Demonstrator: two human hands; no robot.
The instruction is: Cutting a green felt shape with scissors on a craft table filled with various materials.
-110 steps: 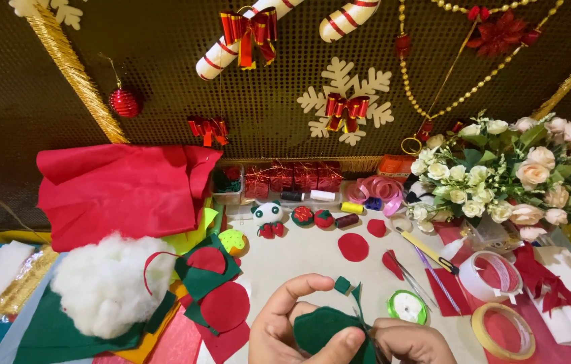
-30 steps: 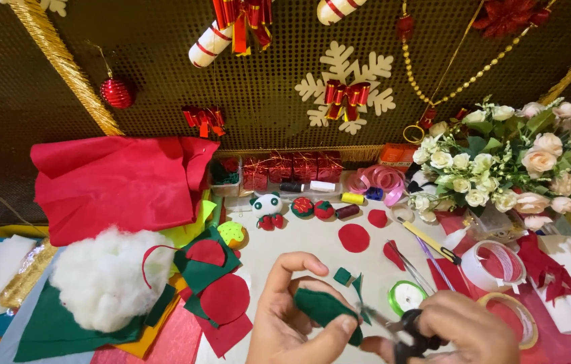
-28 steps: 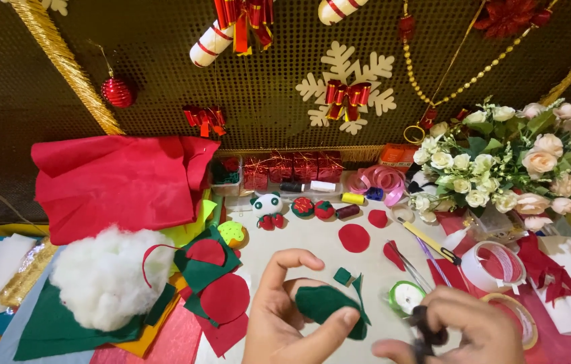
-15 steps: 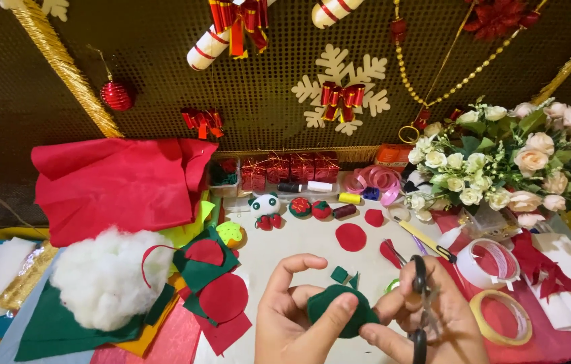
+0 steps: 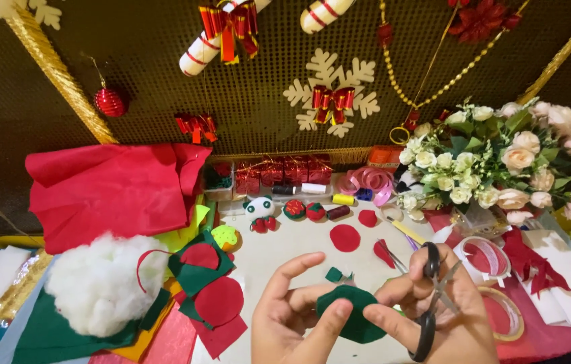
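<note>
Holding the scissors (image 5: 432, 296) by the loops, your right hand (image 5: 444, 313) has come back in against the felt (image 5: 351, 311); a second ago it hung off to the right with the blades well clear of the piece. Now its fingertips press on the felt's right edge, while the blades point down toward the table edge and are not on the cloth, so by my reading you are turning or checking the shape between cuts, not snipping.

Your left hand (image 5: 292, 317) pinches the same piece from the other side, thumb laid across its front, forefinger lifted free above it.

That felt is dark green, a rounded patch with a slightly uneven edge, held just above the table (image 5: 279, 239) between both hands. A small green offcut (image 5: 334, 274) lies just behind it.

Farther out sit red circles (image 5: 345, 237), a heap of red and green felt pieces (image 5: 206, 290), white stuffing (image 5: 100, 283), tape rolls (image 5: 484, 249) and a bunch of flowers (image 5: 494, 162).
</note>
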